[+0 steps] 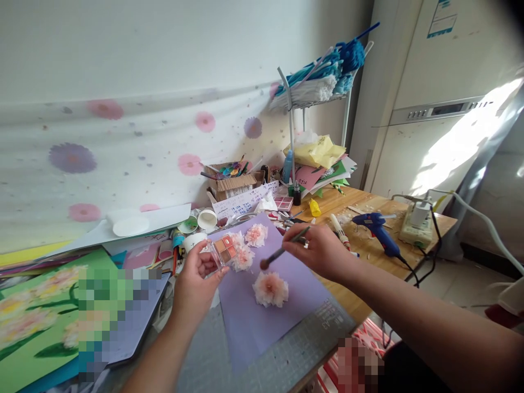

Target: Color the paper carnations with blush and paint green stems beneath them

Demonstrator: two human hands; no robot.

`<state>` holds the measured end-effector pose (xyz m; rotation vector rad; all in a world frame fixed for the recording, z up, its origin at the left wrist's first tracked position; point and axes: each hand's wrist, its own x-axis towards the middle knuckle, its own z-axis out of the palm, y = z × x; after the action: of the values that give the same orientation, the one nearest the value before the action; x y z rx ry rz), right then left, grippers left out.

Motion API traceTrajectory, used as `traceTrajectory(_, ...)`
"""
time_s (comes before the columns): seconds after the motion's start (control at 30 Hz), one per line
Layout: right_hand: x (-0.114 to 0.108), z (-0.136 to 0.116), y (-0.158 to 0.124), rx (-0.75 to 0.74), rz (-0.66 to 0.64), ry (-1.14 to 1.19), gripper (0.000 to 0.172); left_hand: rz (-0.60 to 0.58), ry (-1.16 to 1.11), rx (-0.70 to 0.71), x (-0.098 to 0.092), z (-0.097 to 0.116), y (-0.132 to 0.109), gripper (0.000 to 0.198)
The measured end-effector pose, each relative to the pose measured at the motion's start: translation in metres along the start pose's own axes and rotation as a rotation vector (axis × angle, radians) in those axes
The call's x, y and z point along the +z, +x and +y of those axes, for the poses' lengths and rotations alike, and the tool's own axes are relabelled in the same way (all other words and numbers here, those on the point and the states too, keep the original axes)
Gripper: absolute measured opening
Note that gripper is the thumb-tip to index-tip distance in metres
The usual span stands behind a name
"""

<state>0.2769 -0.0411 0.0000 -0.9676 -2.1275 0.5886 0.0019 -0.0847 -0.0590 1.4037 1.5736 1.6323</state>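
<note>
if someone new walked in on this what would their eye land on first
Probably the pale pink ruffled flowers on the purple sheet, with the left hand holding a small palette and the right hand a brush near the closest flower. Next, likely the blue glue gun at right and the blue and white fuzzy stems on the rack behind.

A craft workspace: 1 blue glue gun [380, 233], a cutting mat [200, 349], bundled pipe cleaners [327, 73] and coloured paper [309, 177].
</note>
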Motion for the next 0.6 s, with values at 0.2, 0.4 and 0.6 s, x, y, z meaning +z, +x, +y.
traceTrajectory(0.2,0.022,0.008,0.022,0.029,0.189,0.193,0.009,0.027,0.054,0.029,0.001,-0.028,0.007,0.035)
traceTrajectory(0.4,0.042,0.002,0.039,-0.007,0.185,0.215,0.008,0.022,0.06,0.045,0.008,-0.04,0.008,0.034)
traceTrajectory(0.6,0.048,-0.003,0.042,-0.077,0.152,0.182,0.008,0.022,0.083,0.042,0.01,-0.034,0.007,0.033)
